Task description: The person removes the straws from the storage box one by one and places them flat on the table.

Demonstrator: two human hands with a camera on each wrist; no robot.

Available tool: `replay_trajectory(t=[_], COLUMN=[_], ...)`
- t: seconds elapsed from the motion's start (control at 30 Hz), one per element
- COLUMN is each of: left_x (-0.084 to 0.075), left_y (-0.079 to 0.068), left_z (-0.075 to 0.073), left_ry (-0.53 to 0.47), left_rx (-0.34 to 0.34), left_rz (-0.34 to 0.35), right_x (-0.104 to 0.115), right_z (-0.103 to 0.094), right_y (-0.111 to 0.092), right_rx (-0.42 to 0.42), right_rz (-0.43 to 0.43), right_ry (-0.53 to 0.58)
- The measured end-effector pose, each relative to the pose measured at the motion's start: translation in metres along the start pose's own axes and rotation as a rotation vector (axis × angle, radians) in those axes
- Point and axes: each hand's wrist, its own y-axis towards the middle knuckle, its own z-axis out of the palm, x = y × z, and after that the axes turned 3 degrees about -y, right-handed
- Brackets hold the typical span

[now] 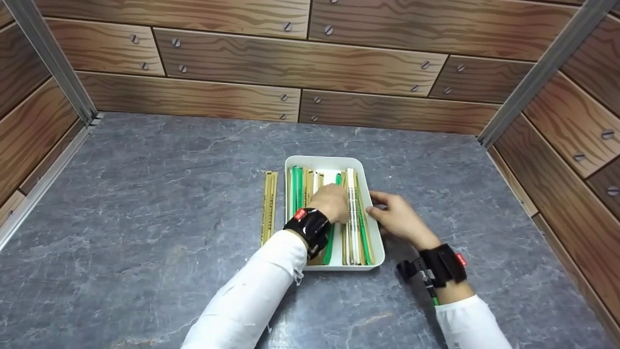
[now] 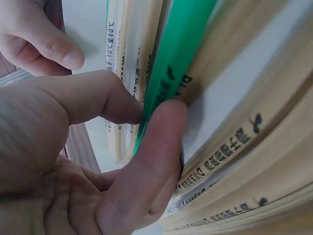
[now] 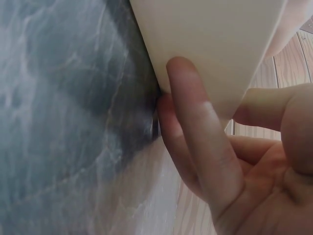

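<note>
A white rectangular tray [image 1: 329,267] holds green, white and tan paper-wrapped straws lying lengthwise. My left hand [image 1: 332,201] reaches into its middle. In the left wrist view, the thumb and a finger of that hand pinch a green wrapped straw [image 2: 188,29], with printed tan straws [image 2: 215,169] close on one side. At the tray's right side, my right hand [image 1: 399,218] grips the wall, thumb over the rim and fingers against the outside. The right wrist view shows those fingertips [image 3: 183,73] low on the tray's outer wall [image 3: 205,29].
Several tan wrapped straws [image 1: 269,206] lie on the grey marbled table [image 1: 169,194] just left of the tray. Wood-patterned panels [image 1: 300,63] enclose the back and both sides, with metal posts [image 1: 537,72] at the corners.
</note>
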Motion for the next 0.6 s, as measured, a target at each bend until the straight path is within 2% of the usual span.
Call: replay_trajectory(t=[0.13, 0.4, 0.6], left_x=[0.002, 0.004, 0.0051], left_y=[-0.0002, -0.0019, -0.0071], left_z=[0.0004, -0.0005, -0.0064], left_ry=[-0.031, -0.023, -0.076], left_rx=[-0.012, -0.037, -0.044], left_rz=[-0.013, -0.006, -0.001], right_x=[-0.0003, 0.0002, 0.0009], right_z=[0.0004, 0.0018, 0.0013], right_y=[0.0005, 0.0009, 0.0], right_rx=[0.001, 0.004, 0.004], right_rz=[0.003, 0.015, 0.028], right_ry=[-0.006, 0.004, 0.0])
